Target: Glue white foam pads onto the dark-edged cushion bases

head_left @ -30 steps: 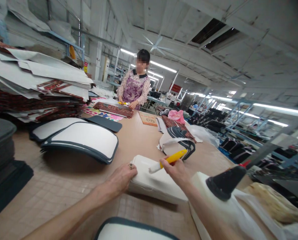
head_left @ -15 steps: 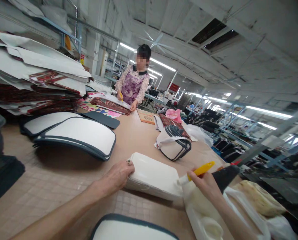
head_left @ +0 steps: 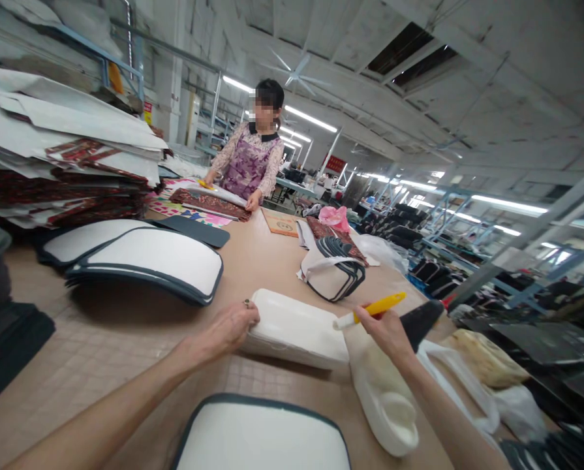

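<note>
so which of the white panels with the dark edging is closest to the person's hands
The panel at the bottom edge, just below both forearms. The stacked panels to the left and the bundle beyond the hands lie farther off.

Both forearms are bare, and the left hand (head_left: 228, 328) wears what looks like a ring.

bare table (head_left: 125, 339) beside white tub (head_left: 292, 326)
</note>
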A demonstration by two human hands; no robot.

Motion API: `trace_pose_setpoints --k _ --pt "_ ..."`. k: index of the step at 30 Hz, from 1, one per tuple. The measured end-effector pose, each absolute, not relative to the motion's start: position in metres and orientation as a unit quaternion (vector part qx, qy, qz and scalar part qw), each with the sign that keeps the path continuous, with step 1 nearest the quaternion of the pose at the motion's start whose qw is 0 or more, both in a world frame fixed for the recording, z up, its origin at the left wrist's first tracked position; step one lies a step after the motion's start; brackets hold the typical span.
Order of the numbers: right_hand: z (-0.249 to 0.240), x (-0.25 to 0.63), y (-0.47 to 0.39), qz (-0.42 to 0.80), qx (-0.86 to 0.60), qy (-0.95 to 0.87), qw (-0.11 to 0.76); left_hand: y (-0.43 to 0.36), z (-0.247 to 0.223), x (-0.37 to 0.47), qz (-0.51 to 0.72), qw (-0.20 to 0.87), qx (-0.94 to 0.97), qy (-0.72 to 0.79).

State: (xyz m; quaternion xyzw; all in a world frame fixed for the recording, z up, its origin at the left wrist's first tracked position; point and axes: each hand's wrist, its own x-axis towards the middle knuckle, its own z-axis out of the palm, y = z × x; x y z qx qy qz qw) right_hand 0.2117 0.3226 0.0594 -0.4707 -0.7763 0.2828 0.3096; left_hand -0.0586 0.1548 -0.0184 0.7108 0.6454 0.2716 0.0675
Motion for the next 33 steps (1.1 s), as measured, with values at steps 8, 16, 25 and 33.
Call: trace_pose_setpoints --k 8,16,25,33 --pt "0.041 0.155 0.275 0.384 -0.380 -0.804 0.250 0.130 0.000 -0.040 0.229 0.068 0.740 0.629" --pt "0.069 0.239 0.284 0.311 -0.473 -0.761 0.318 0.124 0.018 -0.037 0.236 0.108 0.737 0.624" --pt "0.078 0.217 0.167 0.496 -0.362 -0.731 0.298 -0.028 0.056 0.040 0.187 0.188 0.774 0.576" --pt "0.066 0.156 0.115 0.486 -0.306 -0.799 0.178 -0.031 0.007 0.059 0.190 0.050 0.785 0.588"
